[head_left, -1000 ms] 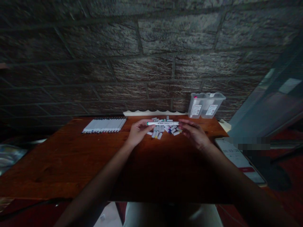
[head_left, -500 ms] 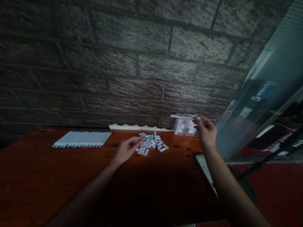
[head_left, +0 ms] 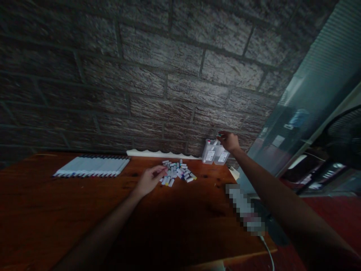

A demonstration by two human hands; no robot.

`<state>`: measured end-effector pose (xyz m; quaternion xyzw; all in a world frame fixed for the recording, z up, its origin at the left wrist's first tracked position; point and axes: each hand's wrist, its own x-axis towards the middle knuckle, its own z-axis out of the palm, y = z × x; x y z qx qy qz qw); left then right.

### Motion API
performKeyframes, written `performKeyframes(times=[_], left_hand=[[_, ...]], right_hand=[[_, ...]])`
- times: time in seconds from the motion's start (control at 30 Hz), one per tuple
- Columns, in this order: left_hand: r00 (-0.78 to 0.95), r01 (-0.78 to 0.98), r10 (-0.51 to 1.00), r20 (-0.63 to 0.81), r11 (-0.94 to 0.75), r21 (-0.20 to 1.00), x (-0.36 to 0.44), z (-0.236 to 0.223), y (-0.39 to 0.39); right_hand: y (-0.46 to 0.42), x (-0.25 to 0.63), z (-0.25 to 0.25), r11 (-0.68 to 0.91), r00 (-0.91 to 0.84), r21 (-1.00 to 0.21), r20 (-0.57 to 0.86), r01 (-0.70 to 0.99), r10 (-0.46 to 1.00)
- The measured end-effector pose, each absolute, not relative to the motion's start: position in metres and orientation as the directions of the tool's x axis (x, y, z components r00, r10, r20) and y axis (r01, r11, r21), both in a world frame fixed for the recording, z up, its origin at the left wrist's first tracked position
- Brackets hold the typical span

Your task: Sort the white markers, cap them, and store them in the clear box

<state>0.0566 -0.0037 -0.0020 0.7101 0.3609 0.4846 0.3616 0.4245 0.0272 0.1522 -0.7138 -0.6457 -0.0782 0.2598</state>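
Observation:
My right hand (head_left: 229,141) pinches a white marker (head_left: 216,142) by its green-tipped upper end. The marker is tilted, its lower part at the mouth of a clear plastic container (head_left: 210,156) with a label. A small red-ended piece (head_left: 208,141) shows at that container's upper left. A second clear container (head_left: 221,158) stands beside it, below my hand. My left hand (head_left: 150,180) is at the left edge of a pile of white marker caps (head_left: 172,172), with thumb and fingers curled together. Whatever is between these fingertips, if anything, cannot be made out.
A row of white markers (head_left: 93,166) lies side by side at the left of the wooden table (head_left: 70,210). A white wavy-edged strip (head_left: 163,154) lies along the brick wall (head_left: 146,82). A blurred-out device (head_left: 244,209) with a cable (head_left: 267,250) is at the right edge; a fan (head_left: 345,139) stands beyond.
My right hand has moved left to the containers, and the marker has swung from level to steeply tilted, end down. My left hand stays by the caps. The view has shifted slightly.

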Motion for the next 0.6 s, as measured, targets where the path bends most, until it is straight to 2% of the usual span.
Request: performKeyframes(times=[0.17,0.3,0.6], left_hand=[[0.278,0.158,0.856,0.436,-0.489,0.858,0.056,-0.003,-0.001],[0.269,0.161,0.862,0.43,-0.48,0.862,0.056,-0.004,-0.001],[0.279,0.178,0.849,0.448,-0.504,0.845,0.057,0.004,-0.006]], right_hand=[[0.039,0.414,0.143,0.021,0.033,-0.163,0.319,0.986,0.947],[0.042,0.412,0.146,0.028,0.0,-0.111,0.243,0.993,0.97],[0.06,0.407,0.155,-0.005,0.026,-0.164,0.126,0.986,0.992]])
